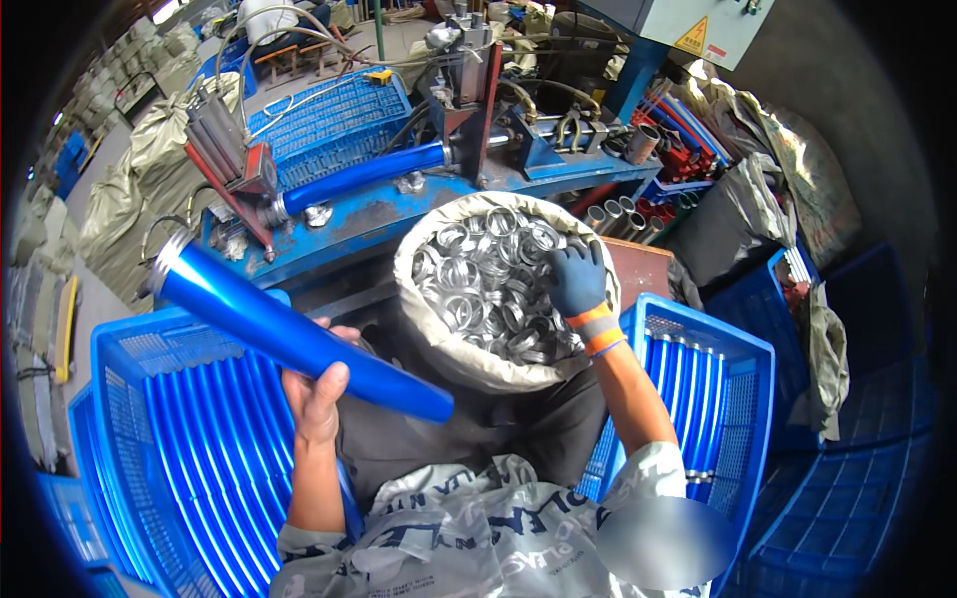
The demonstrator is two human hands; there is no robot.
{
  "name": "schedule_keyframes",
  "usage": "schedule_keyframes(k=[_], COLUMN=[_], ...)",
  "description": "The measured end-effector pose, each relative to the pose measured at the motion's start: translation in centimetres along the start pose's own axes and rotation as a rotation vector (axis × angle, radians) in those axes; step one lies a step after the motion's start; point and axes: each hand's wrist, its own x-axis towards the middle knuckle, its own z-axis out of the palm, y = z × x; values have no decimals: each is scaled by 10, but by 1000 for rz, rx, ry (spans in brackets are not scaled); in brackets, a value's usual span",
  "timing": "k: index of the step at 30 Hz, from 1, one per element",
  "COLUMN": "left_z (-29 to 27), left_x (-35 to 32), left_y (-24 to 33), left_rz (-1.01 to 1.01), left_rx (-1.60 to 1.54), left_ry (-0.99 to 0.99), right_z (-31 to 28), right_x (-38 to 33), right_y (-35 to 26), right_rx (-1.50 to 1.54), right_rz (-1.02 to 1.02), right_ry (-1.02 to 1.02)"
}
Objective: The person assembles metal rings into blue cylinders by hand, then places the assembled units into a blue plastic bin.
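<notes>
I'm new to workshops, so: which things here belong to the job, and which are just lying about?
Likely part of the job:
blue metal tube in the left hand
metal rings at the gloved right hand
cloth sack containing the rings
stacked blue tubes, left crate

Probably just lying about:
crumpled pale sack, far left
small yellow object, background

The blue tube (289,334) hides part of the left hand (315,397). Whether the right hand (579,283) pinches any of the metal rings (490,284), I cannot tell. The upper edge cuts off the grey box (688,28) and a seated person (267,22).
</notes>
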Motion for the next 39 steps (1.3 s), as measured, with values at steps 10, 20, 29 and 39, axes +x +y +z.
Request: schedule_keyframes(k=[10,20,29,39], left_z=[12,26,6,-5], left_x=[-8,-9,-14,10], left_y=[-33,-38,-36,-68], left_rz=[-112,-109,-105,-68], left_rx=[-598,-596,-631,-548], left_ry=[195,348,261,316], right_z=[-63,-92,-92,-100], right_x=[-17,-25,-21,19], right_y=[-73,-150,-163,-160], right_rx=[1291,2128,2140,1690], right_rz=[731,564,432,451], right_ry=[-429,-303,-207,-362])
